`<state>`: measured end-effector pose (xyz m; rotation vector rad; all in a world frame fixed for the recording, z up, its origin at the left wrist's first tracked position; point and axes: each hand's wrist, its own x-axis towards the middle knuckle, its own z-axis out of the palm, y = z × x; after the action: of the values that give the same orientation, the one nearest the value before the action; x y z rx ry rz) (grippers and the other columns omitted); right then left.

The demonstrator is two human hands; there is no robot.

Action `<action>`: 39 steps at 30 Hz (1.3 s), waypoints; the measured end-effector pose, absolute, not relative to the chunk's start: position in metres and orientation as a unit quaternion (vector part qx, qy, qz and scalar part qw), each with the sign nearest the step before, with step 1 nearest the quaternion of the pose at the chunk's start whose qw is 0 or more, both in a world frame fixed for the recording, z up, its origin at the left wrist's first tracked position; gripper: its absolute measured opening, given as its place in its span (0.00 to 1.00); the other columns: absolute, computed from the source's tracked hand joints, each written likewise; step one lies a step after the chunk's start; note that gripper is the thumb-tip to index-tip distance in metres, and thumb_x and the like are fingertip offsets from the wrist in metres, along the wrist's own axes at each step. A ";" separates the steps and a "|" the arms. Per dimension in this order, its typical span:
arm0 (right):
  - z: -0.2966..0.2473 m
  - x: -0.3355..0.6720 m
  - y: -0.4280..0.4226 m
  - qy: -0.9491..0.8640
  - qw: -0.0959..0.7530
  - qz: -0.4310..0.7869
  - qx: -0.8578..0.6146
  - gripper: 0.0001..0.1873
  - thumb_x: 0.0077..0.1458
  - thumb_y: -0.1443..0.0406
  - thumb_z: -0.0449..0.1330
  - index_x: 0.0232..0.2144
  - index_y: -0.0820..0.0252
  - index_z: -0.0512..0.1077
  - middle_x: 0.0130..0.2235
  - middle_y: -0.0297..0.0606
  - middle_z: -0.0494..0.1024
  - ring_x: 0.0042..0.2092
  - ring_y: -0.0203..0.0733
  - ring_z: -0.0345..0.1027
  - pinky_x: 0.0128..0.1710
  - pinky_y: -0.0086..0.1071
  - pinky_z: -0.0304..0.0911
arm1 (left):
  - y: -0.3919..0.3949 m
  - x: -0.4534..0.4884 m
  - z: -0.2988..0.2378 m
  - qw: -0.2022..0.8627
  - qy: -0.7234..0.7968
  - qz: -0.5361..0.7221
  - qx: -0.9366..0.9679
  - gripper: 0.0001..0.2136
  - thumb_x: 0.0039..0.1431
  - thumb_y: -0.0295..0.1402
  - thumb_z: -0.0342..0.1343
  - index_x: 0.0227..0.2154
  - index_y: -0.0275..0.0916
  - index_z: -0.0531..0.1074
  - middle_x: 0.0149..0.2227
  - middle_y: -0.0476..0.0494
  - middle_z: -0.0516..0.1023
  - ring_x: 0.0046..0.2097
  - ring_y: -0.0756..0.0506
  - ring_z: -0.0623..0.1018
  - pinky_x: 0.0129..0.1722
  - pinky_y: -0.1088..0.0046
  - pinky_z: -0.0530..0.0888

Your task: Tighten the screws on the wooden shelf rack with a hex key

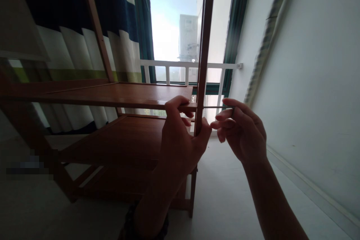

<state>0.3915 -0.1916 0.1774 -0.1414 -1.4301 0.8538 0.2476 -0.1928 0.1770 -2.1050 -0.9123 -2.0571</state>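
A brown wooden shelf rack [135, 93] stands in front of me. My left hand [181, 144] is closed round its right upright post [205, 41], at the corner where the upper board meets it. The thumb presses on the post and the fingers lie over the board's edge. To the right of the post, my right hand [246, 131] pinches a thin metal hex key [216, 107]. The key lies level, its far tip against the outer side of the post. Whether the tip sits in a bolt head is too small to tell.
Lower boards [120, 138] of the rack lie beneath the upper one. Behind are a striped curtain [120, 18], a window with a white railing [177, 63], and a white wall [317, 82] with a wrapped pipe [264, 41] on the right.
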 end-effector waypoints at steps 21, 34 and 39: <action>0.179 0.385 -0.195 -0.607 0.671 0.418 -0.081 0.11 0.56 0.55 0.57 0.34 0.52 0.75 0.25 0.29 0.76 0.25 0.31 0.71 0.22 0.24 0.64 | -0.193 0.248 0.178 0.034 -0.295 -0.671 -0.679 0.23 0.48 0.28 0.58 0.45 0.41 0.55 0.39 0.46 0.67 0.35 0.50 0.73 0.33 0.72 0.74; 0.187 0.380 -0.207 -0.562 0.711 0.398 -0.143 0.08 0.59 0.61 0.55 0.40 0.53 0.72 0.20 0.27 0.70 0.25 0.32 0.71 0.18 0.22 0.64 | -0.192 0.248 0.177 0.001 -0.291 -0.672 -0.681 0.24 0.48 0.27 0.58 0.46 0.41 0.54 0.39 0.47 0.68 0.36 0.49 0.74 0.35 0.69 0.74; 0.185 0.386 -0.199 -0.592 0.688 0.397 -0.136 0.09 0.57 0.62 0.57 0.41 0.54 0.72 0.30 0.32 0.77 0.35 0.35 0.74 0.27 0.25 0.68 | -0.192 0.249 0.177 0.002 -0.293 -0.673 -0.679 0.23 0.48 0.28 0.58 0.46 0.41 0.55 0.40 0.46 0.68 0.37 0.49 0.74 0.35 0.69 0.74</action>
<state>0.3864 -0.1988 0.1849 -0.3045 -1.3252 0.8874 0.2488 -0.1923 0.1768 -2.1309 -0.9184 -2.1129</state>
